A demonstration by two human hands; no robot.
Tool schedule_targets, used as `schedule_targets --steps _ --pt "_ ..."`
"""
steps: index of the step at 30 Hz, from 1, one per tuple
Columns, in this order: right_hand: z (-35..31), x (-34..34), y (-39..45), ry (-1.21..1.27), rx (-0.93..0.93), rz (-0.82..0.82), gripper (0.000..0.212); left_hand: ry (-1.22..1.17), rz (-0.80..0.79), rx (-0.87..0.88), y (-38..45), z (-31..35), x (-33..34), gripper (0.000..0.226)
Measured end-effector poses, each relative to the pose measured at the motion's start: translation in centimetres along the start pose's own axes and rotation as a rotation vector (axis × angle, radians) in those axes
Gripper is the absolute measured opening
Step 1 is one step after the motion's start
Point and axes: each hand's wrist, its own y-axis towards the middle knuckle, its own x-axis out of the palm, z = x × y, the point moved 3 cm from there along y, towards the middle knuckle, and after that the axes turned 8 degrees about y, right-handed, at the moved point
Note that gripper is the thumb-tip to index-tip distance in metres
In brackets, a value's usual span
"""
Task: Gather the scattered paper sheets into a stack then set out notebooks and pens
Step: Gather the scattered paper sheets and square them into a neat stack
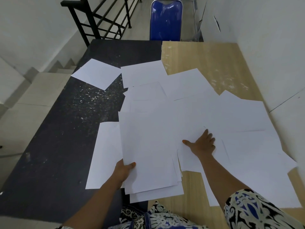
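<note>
Several white paper sheets (184,86) lie scattered and overlapping across two joined tables. My left hand (123,171) grips the left edge of a small stack of sheets (148,146), thumb on top, lifted slightly near the front. My right hand (203,144) lies flat, fingers spread, pressed on a sheet (194,126) to the right of the stack. One sheet (97,74) lies apart at the far left on the dark top. Another sheet (105,154) sits under my left hand. No notebooks or pens are in view.
The left table (57,129) is black and speckled; the right table (219,63) is light wood. A blue chair (165,20) stands at the far edge. A black stair railing (99,19) and steps lie to the left, a white wall to the right.
</note>
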Motion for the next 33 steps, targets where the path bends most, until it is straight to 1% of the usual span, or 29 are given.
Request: schedule_targets --steps 1,3,6,8,11,14,18,21,24,25,28,33 --pt "0.0 0.3 -0.2 -0.054 -0.018 -0.024 0.124 0.004 0.005 0.001 0.0 0.0 -0.1 0.044" --pt "-0.3 0.9 -0.6 -0.122 -0.062 -0.042 0.114 0.018 0.014 0.008 0.0 0.0 0.0 0.044" --pt "-1.4 1.3 -1.4 -0.147 -0.148 -0.021 0.102 0.04 0.039 0.018 0.2 -0.1 0.3 0.043" --pt "-2.0 0.8 -1.3 -0.11 -0.136 -0.006 0.105 0.057 0.048 0.021 0.2 0.0 0.4 0.043" --pt "-2.0 -0.2 -0.7 -0.021 -0.036 0.052 0.113 0.083 0.051 0.022 0.3 0.1 0.3 0.042" --pt "-1.5 -0.8 0.2 0.039 0.025 0.079 0.113 0.113 0.047 0.02 0.4 0.8 0.3 0.041" --pt "-1.4 -0.9 1.0 0.032 0.055 0.054 0.112 0.134 0.042 0.028 1.1 2.1 0.6 0.037" --pt "-2.0 -1.0 1.6 -0.002 0.054 -0.002 0.11 0.138 0.042 0.026 1.8 2.8 1.2 0.036" --pt "-2.2 -0.9 2.1 0.078 0.039 -0.076 0.105 0.153 0.049 0.017 2.3 3.1 1.6 0.037" --pt "-2.1 -0.9 2.2 0.065 0.033 -0.076 0.105 0.156 0.049 0.019 2.3 3.2 1.6 0.037" --pt "-1.8 -1.3 2.6 -0.079 0.028 -0.019 0.111 0.178 0.028 0.027 2.4 3.4 1.5 0.037" --pt "-1.8 -1.9 3.8 0.037 0.011 0.017 0.112 0.229 0.035 0.053 2.4 4.0 1.8 0.035"
